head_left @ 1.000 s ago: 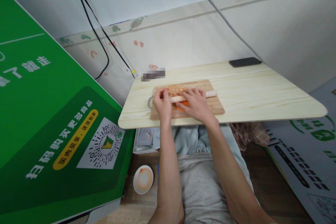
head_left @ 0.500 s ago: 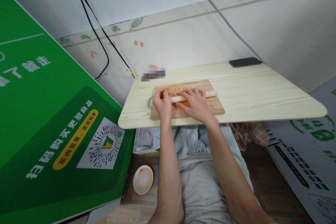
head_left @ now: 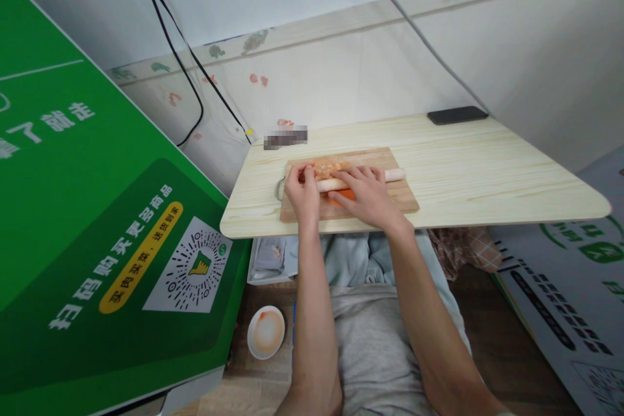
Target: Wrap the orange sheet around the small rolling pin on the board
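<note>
On a wooden cutting board [head_left: 407, 198] lies a pale rod that looks like a rolling pin [head_left: 394, 175]. My right hand [head_left: 365, 192] is wrapped over it, fingers on the far side and thumb on the near side. My left hand [head_left: 303, 192] is closed at the rod's left end, fingertips pinched together. A dark red bit shows by those fingertips, but what they hold is hidden. Behind the rod is a shiny, pale orange mass [head_left: 331, 168], perhaps under clear film. A bright orange piece [head_left: 342, 197] shows under my right hand, partly covered.
The board, with a metal ring handle [head_left: 279, 188], rests on a pale wood-grain table [head_left: 511, 175]. A black phone [head_left: 457, 115] lies at the back right, a blurred-out item [head_left: 285, 138] at the back left. Below are a white bowl [head_left: 266, 332] and a box [head_left: 273, 260]. A green panel [head_left: 121, 208] stands left.
Both hands stay in almost the same place on the board. My right wrist and forearm have shifted slightly to the right; the view itself has moved a little.
</note>
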`<state>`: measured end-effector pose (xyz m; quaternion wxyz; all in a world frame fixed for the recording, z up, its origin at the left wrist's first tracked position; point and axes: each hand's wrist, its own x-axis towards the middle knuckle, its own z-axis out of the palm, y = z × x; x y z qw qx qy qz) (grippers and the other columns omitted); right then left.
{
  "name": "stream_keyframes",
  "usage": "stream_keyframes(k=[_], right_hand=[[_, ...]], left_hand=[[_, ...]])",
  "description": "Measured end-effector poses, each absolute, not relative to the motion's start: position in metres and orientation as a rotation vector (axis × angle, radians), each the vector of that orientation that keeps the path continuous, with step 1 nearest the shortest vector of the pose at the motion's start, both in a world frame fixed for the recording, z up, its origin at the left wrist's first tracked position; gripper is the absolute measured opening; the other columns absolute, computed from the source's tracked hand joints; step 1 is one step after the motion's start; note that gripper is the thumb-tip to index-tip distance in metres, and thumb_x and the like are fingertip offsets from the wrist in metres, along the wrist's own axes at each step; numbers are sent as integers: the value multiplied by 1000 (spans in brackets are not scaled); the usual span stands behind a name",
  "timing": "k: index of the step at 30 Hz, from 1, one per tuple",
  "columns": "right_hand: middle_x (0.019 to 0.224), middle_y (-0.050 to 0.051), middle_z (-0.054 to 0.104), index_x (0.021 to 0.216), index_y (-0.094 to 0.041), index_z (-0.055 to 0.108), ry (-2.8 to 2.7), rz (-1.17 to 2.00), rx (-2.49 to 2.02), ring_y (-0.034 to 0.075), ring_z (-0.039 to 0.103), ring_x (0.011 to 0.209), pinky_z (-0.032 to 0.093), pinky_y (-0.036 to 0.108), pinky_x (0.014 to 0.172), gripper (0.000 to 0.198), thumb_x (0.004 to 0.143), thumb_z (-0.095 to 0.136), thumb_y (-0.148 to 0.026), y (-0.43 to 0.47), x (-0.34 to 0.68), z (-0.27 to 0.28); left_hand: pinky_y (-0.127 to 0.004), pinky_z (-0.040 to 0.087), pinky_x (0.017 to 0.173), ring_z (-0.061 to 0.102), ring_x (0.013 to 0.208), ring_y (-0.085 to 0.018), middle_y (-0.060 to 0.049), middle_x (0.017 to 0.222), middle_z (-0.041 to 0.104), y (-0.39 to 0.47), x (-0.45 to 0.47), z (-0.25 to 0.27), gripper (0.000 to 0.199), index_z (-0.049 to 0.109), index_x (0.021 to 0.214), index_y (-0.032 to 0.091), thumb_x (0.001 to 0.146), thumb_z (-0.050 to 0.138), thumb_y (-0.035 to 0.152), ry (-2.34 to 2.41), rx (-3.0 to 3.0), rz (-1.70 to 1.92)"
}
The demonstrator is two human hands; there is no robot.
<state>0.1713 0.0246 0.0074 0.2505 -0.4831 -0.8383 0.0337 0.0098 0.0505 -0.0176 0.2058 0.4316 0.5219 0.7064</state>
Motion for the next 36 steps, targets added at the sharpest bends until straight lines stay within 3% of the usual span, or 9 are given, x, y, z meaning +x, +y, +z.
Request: stream_keyframes(k=[10, 25, 36], right_hand=[[141, 15, 76, 140, -23, 76, -2269, 37, -1384, 40, 58, 131, 36, 54, 111, 41, 110, 61, -45, 28, 166, 6], [152, 15, 72, 160, -23, 63, -2370, 177, -1251, 39, 59, 142, 33, 59, 126, 55, 113, 55, -50, 22, 185, 11], [150, 16, 72, 150, -21, 71, -2302, 143, -1302, 38, 59, 142, 33, 58, 124, 47, 112, 57, -45, 28, 175, 9]], left_hand=[[-32, 58, 86, 71, 85, -18, -3, 91, 76, 51, 11, -17, 14, 74, 92, 22, 98, 62, 27, 1445, 1181, 1978], [-30, 57, 83, 72, 83, -17, -2, 88, 75, 51, 10, -17, 14, 74, 92, 21, 97, 61, 25, 1427, 1192, 1988], [-31, 57, 84, 72, 84, -18, -2, 90, 75, 50, 10, -18, 13, 74, 93, 22, 98, 62, 27, 1416, 1188, 1995]])
